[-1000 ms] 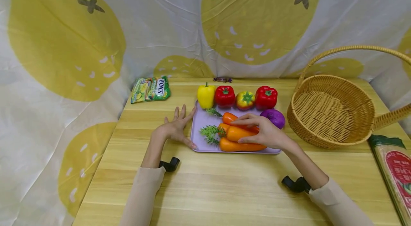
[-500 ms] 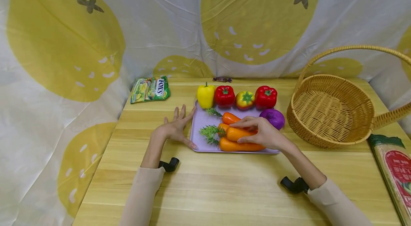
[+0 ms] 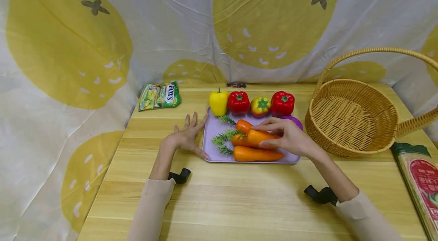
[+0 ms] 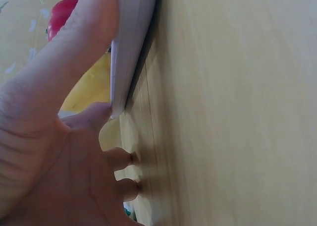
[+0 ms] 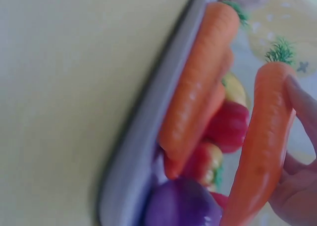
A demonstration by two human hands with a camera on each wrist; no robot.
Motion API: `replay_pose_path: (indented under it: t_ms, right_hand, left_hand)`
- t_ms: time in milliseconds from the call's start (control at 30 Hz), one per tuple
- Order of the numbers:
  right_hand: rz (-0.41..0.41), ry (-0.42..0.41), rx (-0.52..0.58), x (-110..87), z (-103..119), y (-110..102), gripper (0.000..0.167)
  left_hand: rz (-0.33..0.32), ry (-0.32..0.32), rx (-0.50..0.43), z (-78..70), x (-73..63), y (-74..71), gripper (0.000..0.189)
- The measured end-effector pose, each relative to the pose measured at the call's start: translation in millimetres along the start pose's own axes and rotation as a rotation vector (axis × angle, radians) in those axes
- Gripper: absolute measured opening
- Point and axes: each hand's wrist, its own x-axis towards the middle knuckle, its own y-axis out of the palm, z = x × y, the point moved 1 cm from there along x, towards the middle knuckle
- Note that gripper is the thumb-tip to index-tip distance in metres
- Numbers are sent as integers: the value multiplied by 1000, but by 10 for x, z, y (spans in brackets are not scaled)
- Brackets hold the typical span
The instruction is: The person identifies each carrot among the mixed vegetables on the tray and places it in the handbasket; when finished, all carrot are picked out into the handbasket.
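Observation:
In the head view my right hand (image 3: 294, 140) pinches an orange carrot (image 3: 257, 137) between thumb and fingers, over other carrots on a lilac tray (image 3: 213, 125). The right wrist view shows this held carrot (image 5: 265, 141) apart from the others. A front carrot (image 3: 256, 154) lies along the tray's near edge, and another carrot (image 3: 243, 124) lies behind. My left hand (image 3: 184, 137) is spread at the tray's left side, thumb and a finger touching its rim. Part of a purple onion (image 3: 295, 120) is hidden behind my right hand.
Along the tray's back sit a yellow pepper (image 3: 218, 103), two red peppers (image 3: 238, 102) and a red-yellow fruit (image 3: 261, 107). A wicker basket (image 3: 352, 119) with a tall handle stands right. A candy bag (image 3: 159, 95), wrapped sweet (image 3: 236, 85) and packet (image 3: 419, 180) lie around.
My right hand has lifted the carrot off the pile and shifted slightly right with it, uncovering more of the front carrot. The left hand has stayed at the tray's edge.

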Motion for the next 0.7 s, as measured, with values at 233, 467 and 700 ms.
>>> replay_pose_path:
  t_ms: [233,467,700]
  right_hand:
    - [-54,-32,-61,-74,88,-292,44]
    - [-182,43,-134,-204,108,-764,44]
    - [-309,136,-138,-381,-35,-1284,43]
  left_hand:
    - [4,-4,-5,27,-10,0,146]
    - [6,-4,-5,18,-25,-11,146]
    - [8,13,-12,-3,-3,-9,145]
